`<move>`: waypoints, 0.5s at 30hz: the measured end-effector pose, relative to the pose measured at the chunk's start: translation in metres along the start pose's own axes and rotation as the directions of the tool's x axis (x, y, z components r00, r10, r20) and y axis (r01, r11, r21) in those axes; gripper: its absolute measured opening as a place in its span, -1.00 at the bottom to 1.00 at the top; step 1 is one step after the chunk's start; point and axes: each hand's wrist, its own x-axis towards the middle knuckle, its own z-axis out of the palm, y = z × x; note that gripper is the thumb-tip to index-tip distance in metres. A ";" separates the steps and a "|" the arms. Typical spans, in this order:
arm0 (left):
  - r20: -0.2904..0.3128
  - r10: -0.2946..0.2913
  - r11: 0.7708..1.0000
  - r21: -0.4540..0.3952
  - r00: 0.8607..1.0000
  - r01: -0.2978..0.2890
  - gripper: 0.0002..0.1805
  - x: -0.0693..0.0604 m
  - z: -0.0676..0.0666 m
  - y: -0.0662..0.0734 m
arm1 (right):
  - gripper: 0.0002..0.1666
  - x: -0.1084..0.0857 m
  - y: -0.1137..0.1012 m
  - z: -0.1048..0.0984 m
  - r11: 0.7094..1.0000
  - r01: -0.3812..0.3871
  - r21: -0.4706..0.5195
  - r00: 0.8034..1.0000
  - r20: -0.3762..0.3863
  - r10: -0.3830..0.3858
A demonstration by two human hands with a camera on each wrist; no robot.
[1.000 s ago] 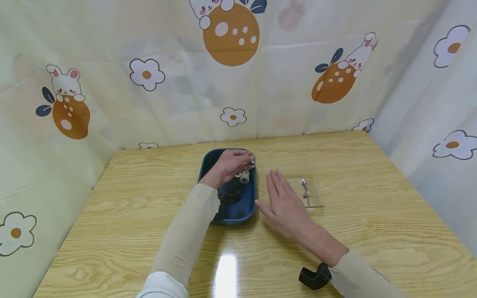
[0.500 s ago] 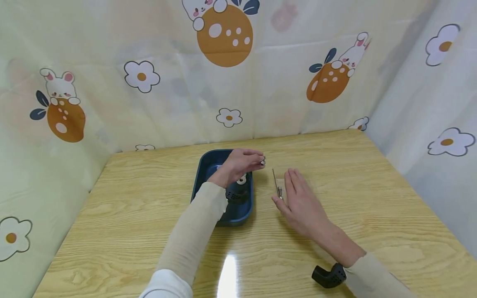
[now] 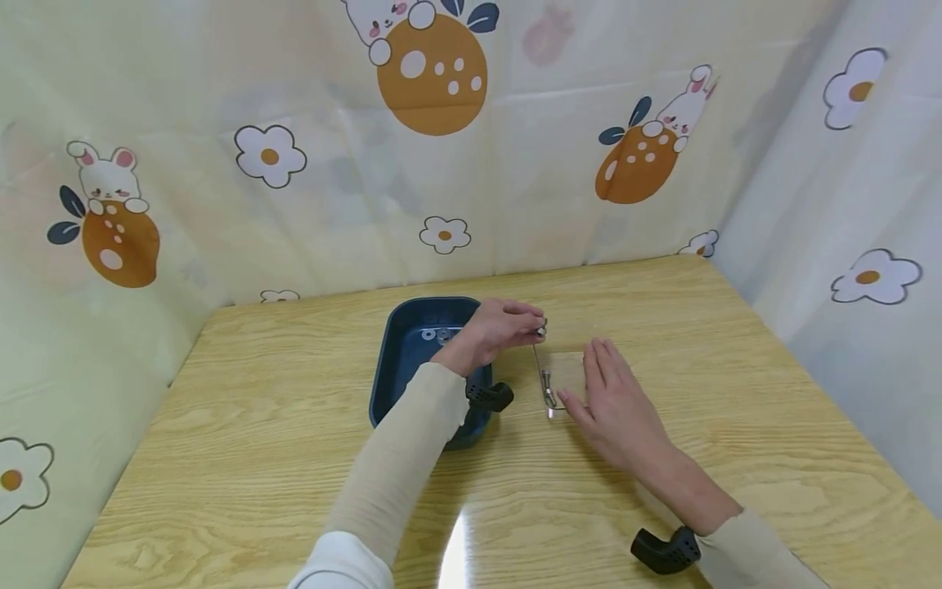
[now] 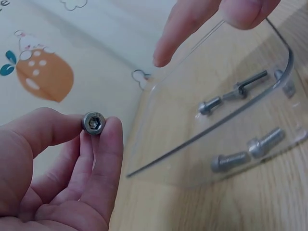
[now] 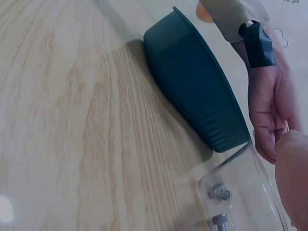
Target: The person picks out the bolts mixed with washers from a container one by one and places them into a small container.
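My left hand [image 3: 495, 331] pinches a socket-head screw [image 4: 93, 122] between thumb and fingertips, its hex recess facing the left wrist camera. That hand is beyond the blue tray's right rim, near the far left corner of a clear plastic box [image 3: 570, 376]. Several more socket-head screws [image 4: 231, 162] lie loose inside the box. My right hand [image 3: 625, 413] is at the box's right side with fingers straight and together; whether it touches the box cannot be told. In the left wrist view, fingers of the right hand [image 4: 187, 24] show above the box.
The blue tray [image 3: 378, 372] stands left of the box, with pale washers [image 3: 428, 334] inside; my left forearm crosses over it. Both are on a wood-grain table [image 3: 257, 442]. A patterned curtain [image 3: 331, 204] hangs behind the table.
My left hand has moved right, out from over the tray, with the screw. The right hand has shifted right. The box's screws, earlier right of that hand, now show left of it.
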 end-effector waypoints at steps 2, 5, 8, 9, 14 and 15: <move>0.013 -0.004 1.000 0.001 1.000 0.004 -0.72 0.002 0.004 -0.001 | -0.09 -0.002 0.003 0.001 1.000 -0.002 0.000 1.000 -0.011 0.002; 0.039 -0.002 1.000 0.013 0.999 0.002 -0.70 0.004 0.010 -0.002 | -0.09 -0.005 0.006 0.002 1.000 -0.009 0.004 1.000 -0.019 0.009; 0.059 -0.007 0.999 0.035 0.998 0.005 -0.70 0.004 0.016 -0.003 | -0.08 -0.008 0.008 0.004 1.000 -0.019 0.002 1.000 -0.015 0.019; 0.066 -0.009 0.999 0.041 0.998 0.006 -0.70 0.005 0.019 -0.003 | -0.08 -0.009 0.009 0.004 1.000 -0.022 -0.001 1.000 -0.012 0.022; 0.086 -0.022 0.999 0.042 0.996 0.019 -0.69 0.006 0.029 -0.003 | -0.07 -0.012 0.013 0.003 0.999 -0.031 -0.024 0.999 -0.014 0.030; 0.086 -0.026 0.999 0.047 0.996 0.022 -0.68 0.006 0.031 -0.003 | -0.07 -0.013 0.013 0.003 0.999 -0.033 -0.029 0.999 -0.017 0.032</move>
